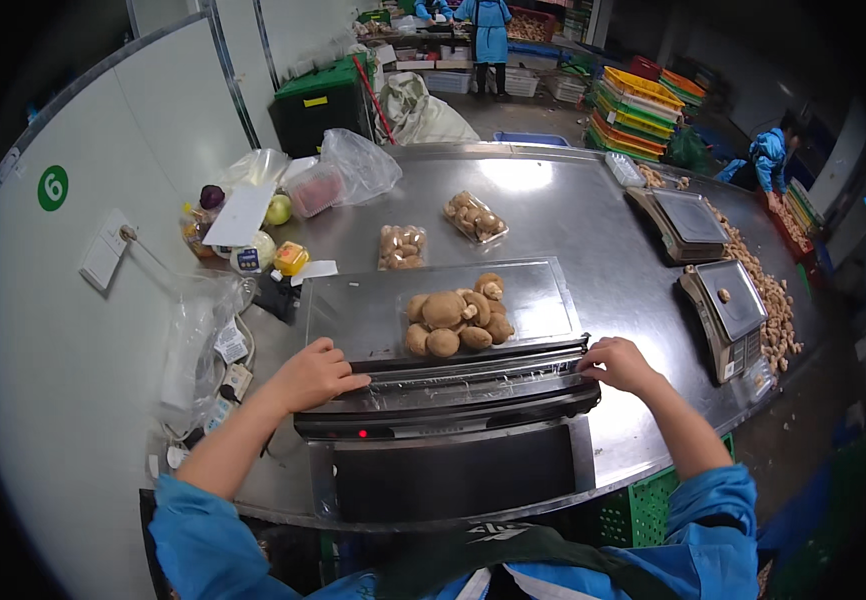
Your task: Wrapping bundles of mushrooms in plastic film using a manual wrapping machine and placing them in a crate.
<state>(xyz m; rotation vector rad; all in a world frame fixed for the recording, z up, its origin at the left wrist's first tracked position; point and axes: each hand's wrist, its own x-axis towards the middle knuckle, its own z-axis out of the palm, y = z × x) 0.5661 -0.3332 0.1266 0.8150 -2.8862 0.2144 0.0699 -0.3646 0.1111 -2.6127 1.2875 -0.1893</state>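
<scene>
**Hands at the film roll of a tray-wrapping machine**

Hands rest at either end of the cling-film roll point(453, 378) on the wrapping machine point(448, 430). The left hand point(315, 374) lies knuckles up, fingers curled over the film edge at the roll's left end; the right hand point(618, 362) does likewise at the right end, fingertips pressed to the film. Whether either hand actually pinches film is hard to tell, since the sheet is transparent. Just beyond the roll, on the machine's flat plate point(543, 300), sits the tray of brown mushrooms point(458, 322), apparently lying under or on a stretched sheet, between the two hands and apart from both.

Judged from this posture, the step in hand is drawing film for the tray; the next move would call for an even two-handed pull so the sheet stays taut and square over the mushrooms.

Farther out on the steel table point(593, 215) lie two wrapped mushroom packs point(403, 246) point(475, 216), well clear of the plate. To the right stand two scales point(725, 305) point(685, 222) beside loose produce point(773, 300). At left, plastic bags point(353, 165) and assorted vegetables point(278, 210) crowd the table edge. Nothing stands between hands and tray.
</scene>
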